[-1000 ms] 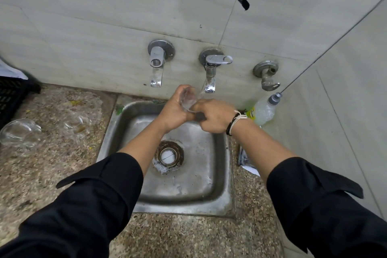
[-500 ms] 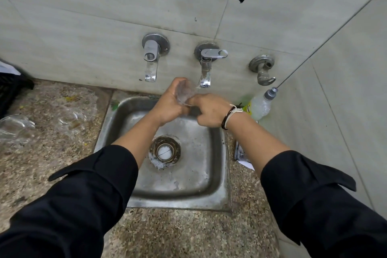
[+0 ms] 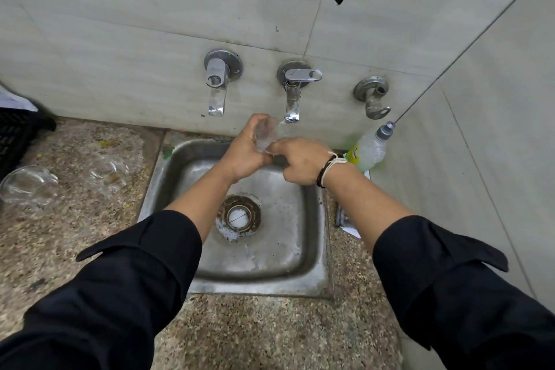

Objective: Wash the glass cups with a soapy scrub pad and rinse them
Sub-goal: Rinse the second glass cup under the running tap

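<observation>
My left hand (image 3: 243,153) grips a clear glass cup (image 3: 265,134) and holds it tilted just under the spout of the middle tap (image 3: 292,99), over the steel sink (image 3: 168,186). My right hand (image 3: 300,164) is curled against the cup's lower end, its fingertips at the glass. A dark scrap shows between the two hands; whether it is the scrub pad is unclear. Two more clear glass cups (image 3: 28,186) (image 3: 109,173) lie on the speckled counter left of the sink.
Another tap (image 3: 216,84) is on the wall to the left, and a bare valve (image 3: 374,96) to the right. A soap bottle (image 3: 371,149) leans in the right corner. A black crate (image 3: 15,135) stands at the far left. The drain (image 3: 239,217) is in mid-sink.
Both hands have lifted the cup a little closer to the middle tap's spout. The grip of each hand looks the same.
</observation>
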`<state>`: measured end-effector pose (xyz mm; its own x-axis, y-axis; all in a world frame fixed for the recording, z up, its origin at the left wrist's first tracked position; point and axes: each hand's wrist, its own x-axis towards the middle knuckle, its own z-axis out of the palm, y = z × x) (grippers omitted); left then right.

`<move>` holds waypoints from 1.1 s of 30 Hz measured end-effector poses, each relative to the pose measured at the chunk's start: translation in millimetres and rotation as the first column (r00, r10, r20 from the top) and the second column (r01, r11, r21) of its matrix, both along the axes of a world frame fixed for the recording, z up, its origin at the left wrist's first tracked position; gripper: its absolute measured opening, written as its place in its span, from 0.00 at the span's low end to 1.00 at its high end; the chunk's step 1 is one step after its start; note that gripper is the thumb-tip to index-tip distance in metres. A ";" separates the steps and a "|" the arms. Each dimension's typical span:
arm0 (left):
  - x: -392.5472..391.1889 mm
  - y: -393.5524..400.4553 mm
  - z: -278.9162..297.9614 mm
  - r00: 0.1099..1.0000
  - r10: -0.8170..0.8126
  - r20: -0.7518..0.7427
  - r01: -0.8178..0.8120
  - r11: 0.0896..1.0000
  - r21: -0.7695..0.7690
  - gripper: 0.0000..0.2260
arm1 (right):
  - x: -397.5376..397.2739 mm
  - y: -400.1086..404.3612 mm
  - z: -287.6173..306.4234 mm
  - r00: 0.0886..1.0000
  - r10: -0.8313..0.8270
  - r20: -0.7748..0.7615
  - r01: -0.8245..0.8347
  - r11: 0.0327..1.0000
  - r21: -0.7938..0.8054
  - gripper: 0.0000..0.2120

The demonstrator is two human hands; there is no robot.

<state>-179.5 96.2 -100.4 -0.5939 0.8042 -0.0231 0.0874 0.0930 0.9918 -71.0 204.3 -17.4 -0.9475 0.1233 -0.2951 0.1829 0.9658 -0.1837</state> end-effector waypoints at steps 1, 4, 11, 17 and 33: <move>1.5 0.0 0.4 1.000 -0.008 -0.006 0.008 1.000 -0.002 0.35 | -0.4 2.0 1.5 1.000 -0.021 -0.004 0.021 1.000 0.014 0.24; 6.3 1.5 5.3 1.000 -0.010 -0.024 0.011 1.000 0.007 0.35 | -2.1 -12.9 0.5 0.997 -0.033 -0.068 0.034 0.999 0.017 0.18; 11.2 -1.9 1.6 0.999 0.033 -0.027 -0.033 0.999 0.004 0.36 | 1.8 -18.7 -4.7 0.993 -0.114 0.021 0.115 0.992 -0.052 0.16; 8.8 0.4 -0.1 0.995 0.084 -0.047 -0.084 0.996 0.005 0.33 | -1.4 -27.3 2.4 0.967 -0.243 0.073 0.252 0.953 -0.166 0.18; 17.9 13.8 -18.3 0.983 0.169 -0.079 -0.165 0.985 0.055 0.27 | -11.4 -34.0 1.9 0.954 -0.263 0.141 0.267 0.964 -0.013 0.14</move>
